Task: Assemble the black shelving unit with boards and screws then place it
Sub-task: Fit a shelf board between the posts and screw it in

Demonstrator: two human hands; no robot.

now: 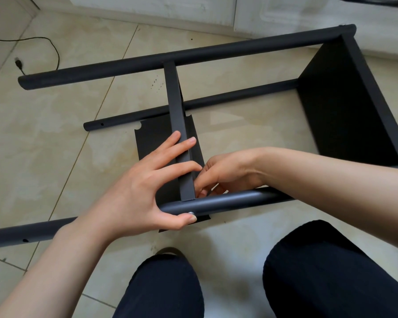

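Observation:
The black shelving unit lies on its side on the tiled floor. Its far pole (193,53) and near pole (228,200) are joined by a middle board (176,106) standing on edge, and an end board (345,106) closes the right end. My left hand (138,193) spans the joint, with fingers laid across the board's rim and the thumb curled under the near pole against a silver screw head (190,213). My right hand (225,171) reaches in behind the near pole with curled fingers at the board's corner. What its fingertips hold is hidden.
A lower pole (216,102) of the unit lies on the floor. A black cable (53,47) with a plug (19,64) trails at the far left. White cabinets (147,5) run along the back. My knees (166,288) are close to the near pole.

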